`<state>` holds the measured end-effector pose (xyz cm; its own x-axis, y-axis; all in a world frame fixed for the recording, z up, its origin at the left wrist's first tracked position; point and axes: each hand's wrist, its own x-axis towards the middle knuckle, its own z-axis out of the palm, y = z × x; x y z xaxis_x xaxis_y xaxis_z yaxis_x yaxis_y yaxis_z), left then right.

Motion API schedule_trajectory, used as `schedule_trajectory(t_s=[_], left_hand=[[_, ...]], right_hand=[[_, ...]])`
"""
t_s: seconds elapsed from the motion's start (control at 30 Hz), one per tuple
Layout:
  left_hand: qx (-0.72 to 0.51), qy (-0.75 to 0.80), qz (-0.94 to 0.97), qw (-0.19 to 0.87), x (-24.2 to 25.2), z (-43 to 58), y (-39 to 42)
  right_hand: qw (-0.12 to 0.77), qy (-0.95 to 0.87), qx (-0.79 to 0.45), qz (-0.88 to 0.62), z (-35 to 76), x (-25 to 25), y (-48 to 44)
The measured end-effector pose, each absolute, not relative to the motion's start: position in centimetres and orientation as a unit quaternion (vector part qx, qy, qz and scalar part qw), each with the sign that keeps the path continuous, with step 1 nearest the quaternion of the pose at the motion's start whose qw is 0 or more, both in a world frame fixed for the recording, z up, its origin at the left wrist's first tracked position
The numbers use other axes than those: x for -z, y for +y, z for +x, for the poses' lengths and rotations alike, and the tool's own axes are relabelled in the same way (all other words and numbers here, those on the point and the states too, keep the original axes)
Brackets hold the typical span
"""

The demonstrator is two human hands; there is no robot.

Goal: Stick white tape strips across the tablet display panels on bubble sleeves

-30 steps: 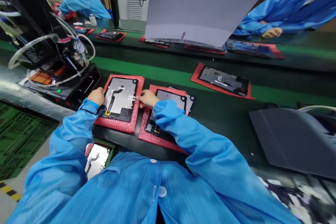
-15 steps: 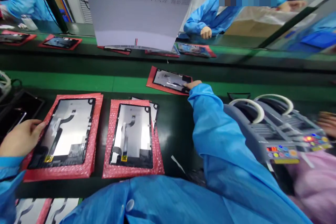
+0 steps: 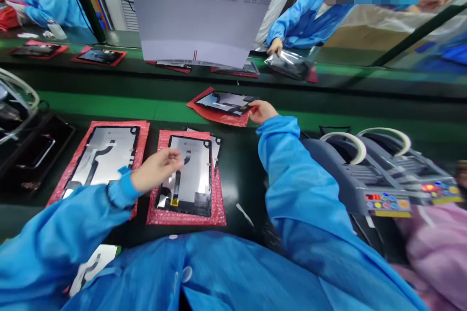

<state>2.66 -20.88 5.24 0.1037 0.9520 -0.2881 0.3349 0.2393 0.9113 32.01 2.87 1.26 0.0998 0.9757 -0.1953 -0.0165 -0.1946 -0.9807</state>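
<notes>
My right hand [image 3: 263,112] pinches the right end of a tablet screen [image 3: 226,101], which is tilted over a red bubble-wrap bag [image 3: 233,119] on the green strip. Whether the fingers also grip the bag is unclear. My left hand [image 3: 158,167], fingers loosely bent and holding nothing, hovers at the left edge of the middle tablet screen [image 3: 195,175]. That screen lies back side up, with a dark ribbon cable and a yellow tab, on red bubble wrap [image 3: 217,204]. Under my left forearm is another tablet screen [image 3: 116,148] on red bubble wrap, partly hidden.
Grey machines [image 3: 343,175] with pale hoses and lit panels stand on the right. A dark tray [image 3: 40,155] is at left. A large grey monitor [image 3: 207,19] rises ahead. Across the line, a co-worker's hand [image 3: 276,47] touches a clear plastic bag [image 3: 290,64]. A white strip [image 3: 244,215] lies nearby.
My left hand has left the left screen's edge and moved right to the middle one. My right hand has shifted the far screen slightly left and tilted it up.
</notes>
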Motion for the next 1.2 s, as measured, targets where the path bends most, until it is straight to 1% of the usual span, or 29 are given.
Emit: schedule_trajectory(t_s=[0.07, 0.13, 0.2, 0.3, 0.4, 0.47, 0.5, 0.57, 0.63, 0.67, 0.7, 0.73, 0.77, 0.8, 0.87, 0.9, 0.93, 1.0, 1.07, 1.2], left_hand=[[-0.329, 0.604, 0.423, 0.590, -4.6, 4.3, -18.8], [-0.364, 0.590, 0.311, 0.650, -4.3, 5.8, -17.2], [-0.404, 0.558, 0.242, 0.683, -3.9, 7.0, -16.4], [-0.481, 0.514, 0.228, 0.673, -2.8, 7.6, -17.1], [-0.488, 0.535, 0.282, 0.629, -1.2, 6.5, -19.7], [-0.446, 0.580, 0.361, 0.578, -0.5, 5.2, -21.7], [-0.413, 0.613, 0.413, 0.533, -0.4, 4.4, -22.5], [-0.306, 0.692, 0.515, 0.402, -0.5, 3.1, -23.5], [-0.165, 0.752, 0.583, 0.261, -0.8, 2.3, -23.6], [-0.101, 0.761, 0.606, 0.210, -0.9, 2.0, -23.5], [-0.051, 0.759, 0.625, 0.176, -1.1, 1.9, -23.3], [-0.015, 0.751, 0.643, 0.154, -1.2, 2.0, -23.1], [0.011, 0.739, 0.658, 0.141, -1.4, 2.0, -23.0], [0.030, 0.729, 0.671, 0.132, -1.7, 2.2, -23.0], [0.066, 0.716, 0.686, 0.110, -2.5, 2.3, -23.0], [0.084, 0.706, 0.697, 0.094, -3.0, 2.2, -23.0], [0.104, 0.693, 0.710, 0.071, -3.5, 2.0, -22.9], [0.125, 0.627, 0.769, 0.023, -4.5, 1.2, -22.3], [0.118, 0.527, 0.842, -0.010, -5.0, 0.3, -21.0], [0.062, 0.345, 0.936, -0.008, -4.3, -0.8, -18.6]], right_hand=[[0.502, -0.351, -0.569, -0.549, 29.3, -2.8, 0.1], [0.538, -0.316, -0.580, -0.523, 26.7, -3.6, -4.0], [0.568, -0.287, -0.585, -0.503, 24.6, -3.5, -9.3], [0.584, -0.240, -0.601, -0.491, 22.4, -2.4, -18.1], [0.571, -0.218, -0.623, -0.489, 21.1, -1.0, -25.3], [0.552, -0.226, -0.642, -0.482, 20.6, -0.3, -28.4], [0.526, -0.238, -0.663, -0.476, 20.4, 0.0, -29.4], [0.428, -0.273, -0.726, -0.464, 20.5, 0.5, -30.6], [0.299, -0.310, -0.782, -0.450, 21.3, 0.8, -31.4], [0.250, -0.329, -0.795, -0.445, 22.1, 0.9, -31.7], [0.226, -0.346, -0.794, -0.446, 23.2, 1.0, -32.0], [0.240, -0.357, -0.777, -0.460, 24.6, 1.1, -32.2], [0.288, -0.360, -0.743, -0.485, 26.2, 1.1, -32.3], [0.366, -0.349, -0.689, -0.520, 28.1, 1.2, -32.3], [0.549, -0.276, -0.521, -0.592, 32.5, 1.1, -32.2], [0.616, -0.224, -0.434, -0.618, 34.7, 1.0, -32.0], [0.657, -0.173, -0.368, -0.635, 36.9, 0.9, -31.8], [0.689, -0.090, -0.300, -0.653, 40.6, 0.6, -31.2], [0.693, -0.050, -0.291, -0.658, 42.9, 0.2, -30.4], [0.663, -0.069, -0.280, -0.691, 43.8, -0.3, -28.5]])
